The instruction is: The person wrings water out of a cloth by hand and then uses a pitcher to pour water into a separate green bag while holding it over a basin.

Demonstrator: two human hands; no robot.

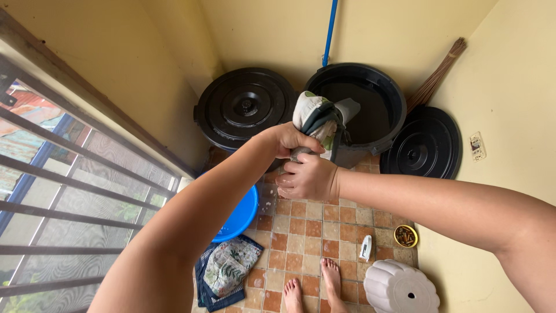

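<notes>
We see both hands closed on one twisted cloth (pixel 317 119), a wet-looking bundle of white, dark green and leaf-print fabric held up above the tiled floor (pixel 301 223), just in front of the open black barrel (pixel 379 87). The left hand (pixel 292 139) grips the bundle from the left side, its fingers wrapped tight around the lower part of the fabric, while the right hand (pixel 307 178) sits directly beneath it, fingers curled shut on the bottom end of the same cloth. The two hands touch one another. Beside the open barrel stands a second black barrel with its lid on (pixel 246 107), and a loose black lid (pixel 425 142) leans against the yellow wall on the right. A blue pole (pixel 330 32) rises behind the barrels, and a bundle of brown broom straws (pixel 434 78) leans in the corner. Below the left forearm we make out a blue basin (pixel 240 217), and near it another leaf-print cloth (pixel 226 272) lies on the floor. Bare feet (pixel 315 287) stand on the tiles, close to a white ribbed stool (pixel 399 287), a small white bottle (pixel 365 247) and a small round yellow dish (pixel 405 236).
</notes>
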